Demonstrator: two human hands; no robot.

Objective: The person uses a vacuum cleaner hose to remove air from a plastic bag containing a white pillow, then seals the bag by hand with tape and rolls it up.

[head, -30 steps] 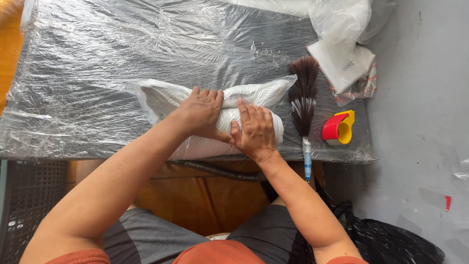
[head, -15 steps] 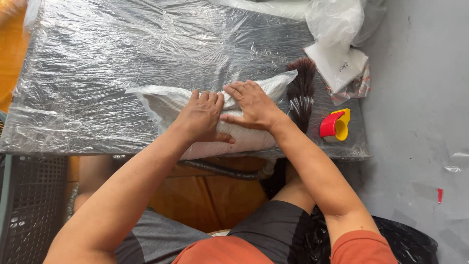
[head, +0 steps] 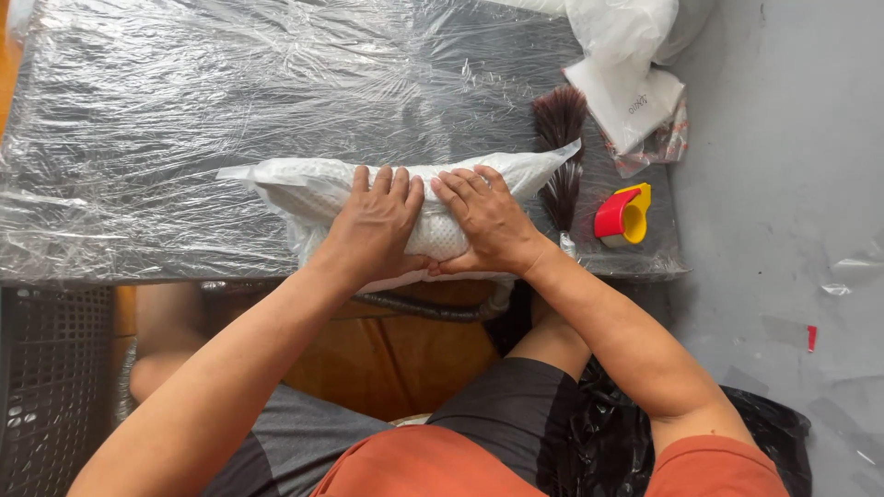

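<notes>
- your left hand [head: 376, 224] lies palm down on the white bag [head: 405, 213], fingers spread flat, not closed round anything.
- your right hand [head: 485, 219] sits just beside it, touching the same bag; fingers lie over the top and the thumb seems tucked at the near edge, a loose press more than a real grip.
- bag lies across the near edge of the table [head: 184, 110], long side left to right, both ends sticking out past your hands. right end comes to a point near the brush [head: 559, 147].
- table is covered in clear plastic film [head: 276, 83], wrinkled all over.
- judgement: the bag looks filled and laid down already; you seem mid-way through flattening or pressing it. the ends look loose, no tape seen on them, so closing looks not yet done.
- red and yellow tape dispenser [head: 623, 213] sits apart to the right, untouched, near the table's right edge.
- the brush lies between bag and dispenser, bristles pointing away from you, handle towards you; it's partly under the bag's right tip.
- white plastic bags [head: 635, 64] piled at the far right corner, well apart from your hands.
- can't tell what's inside the bag; surface looks dotted or textured.
</notes>
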